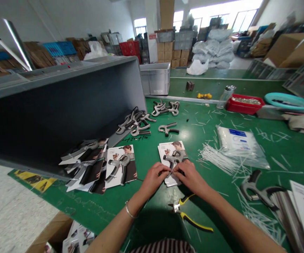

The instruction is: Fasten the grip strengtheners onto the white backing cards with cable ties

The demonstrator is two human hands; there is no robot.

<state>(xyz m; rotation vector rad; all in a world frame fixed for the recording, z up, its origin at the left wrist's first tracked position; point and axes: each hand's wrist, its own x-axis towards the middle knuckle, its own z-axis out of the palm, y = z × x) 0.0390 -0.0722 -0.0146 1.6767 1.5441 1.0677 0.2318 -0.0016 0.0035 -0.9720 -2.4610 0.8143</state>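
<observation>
1. Left hand (154,180) and right hand (191,179): fingers of both closed in a pinch, meeting at the lower part of a grey hand exerciser (175,158) mounted on a printed card (167,149). Both lie near the middle of the desk.
2. Hidden detail: the fingers cover the card's lower part. A thin white strip between them is hard to make out.
3. Near the hands: yellow-handled pliers (187,214) lie just nearer the person, apart from both hands.
4. Left: carded exercisers (88,165) overlap beside a tilted grey bin (62,105), which overhangs them.
5. Far: loose exercisers (166,109).
6. Right: scattered white cable ties (217,158) and a plastic bag (238,144); cut off at the right edge, a stack of cards (302,218).
7. Surface: green desk (146,154), above a concrete floor (9,211).
</observation>
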